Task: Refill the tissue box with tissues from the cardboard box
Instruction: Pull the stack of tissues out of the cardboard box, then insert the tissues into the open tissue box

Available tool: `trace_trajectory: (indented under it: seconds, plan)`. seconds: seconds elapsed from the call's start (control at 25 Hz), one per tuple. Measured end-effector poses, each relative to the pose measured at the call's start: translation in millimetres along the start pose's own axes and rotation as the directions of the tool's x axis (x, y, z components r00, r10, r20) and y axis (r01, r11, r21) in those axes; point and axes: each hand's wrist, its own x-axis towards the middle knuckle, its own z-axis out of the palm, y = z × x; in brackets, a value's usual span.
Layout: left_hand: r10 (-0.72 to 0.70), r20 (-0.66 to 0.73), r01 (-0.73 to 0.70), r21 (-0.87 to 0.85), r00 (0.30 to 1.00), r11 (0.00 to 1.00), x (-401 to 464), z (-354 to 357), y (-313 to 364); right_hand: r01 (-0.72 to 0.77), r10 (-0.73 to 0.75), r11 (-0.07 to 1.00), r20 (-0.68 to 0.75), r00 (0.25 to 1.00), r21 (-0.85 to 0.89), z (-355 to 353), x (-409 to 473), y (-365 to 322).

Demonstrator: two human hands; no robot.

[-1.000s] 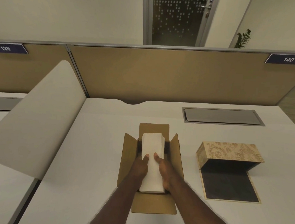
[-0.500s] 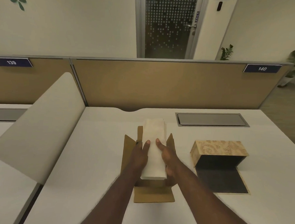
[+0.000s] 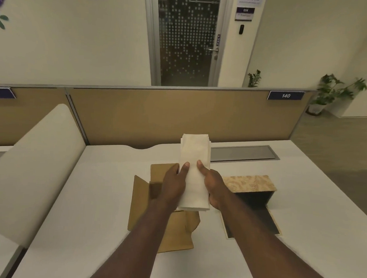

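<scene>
Cardboard box [image 3: 154, 202] sits at the centre of the frame, flaps spread, but most of its opening is hidden behind the two hands and the stack they carry, so what remains inside cannot be seen. The fingers beneath the stack are hidden too; only the thumbs and backs of the hands show. At the left edge a blue number plate [image 3: 2, 93] is cut off and unreadable, while the one at the upper right [image 3: 286, 95] reads 140.

The left hand [image 3: 174, 184] and right hand [image 3: 213, 185] clasp the stack of tissues [image 3: 194, 173] between them, one on each long side, thumbs pressed flat on its top face. Both hands are closed around it rather than spread. The stack is lifted clear above the cardboard box, its far end pointing toward the partition [image 3: 179, 115] and tipped slightly upward.

Both forearms enter from the bottom edge and converge toward the middle, wrists fairly straight, palms facing each other.

The tissue box [image 3: 248, 183], patterned in gold, lies just right of the hands on the white desk [image 3: 91, 198], its dark inside showing and one flap folded out flat toward the viewer; the right wrist covers its left corner. A grey cable hatch [image 3: 245, 153] lies beyond it, partly behind the stack.
</scene>
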Motion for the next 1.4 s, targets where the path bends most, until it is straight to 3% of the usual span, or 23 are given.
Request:
trace_trajectory:
  seconds: [0.32, 0.68, 0.88, 1.16, 1.4]
  plan:
    - [-0.020, 0.037, 0.020, -0.008, 0.999, 1.000, -8.8, 99.6, 17.1, 0.038, -0.038, 0.999, -0.021, 0.999, 0.025, -99.9, -8.1, -20.3]
    - [-0.213, 0.128, 0.229, -0.121, 0.969, 0.966, -16.4, 197.0, 0.9, -0.044, 0.057, 0.990, 0.102, 0.993, -0.132, -221.2, -3.2, -11.3]
    - [-0.303, 0.221, 0.357, -0.270, 0.927, 0.894, -15.6, 206.3, -16.6, -0.115, 0.148, 0.978, 0.189, 0.971, -0.176, -250.5, 2.4, 3.9]
    - [-0.357, 0.343, 0.467, -0.334, 0.869, 0.819, 1.3, 193.7, -51.5, -0.143, 0.216, 0.957, 0.296, 0.930, -0.251, -256.6, 4.5, 30.7]
    - [-0.390, 0.413, 0.550, -0.409, 0.823, 0.728, 17.0, 179.7, -74.7, -0.171, 0.264, 0.932, 0.274, 0.925, -0.321, -251.7, 9.0, 44.8]
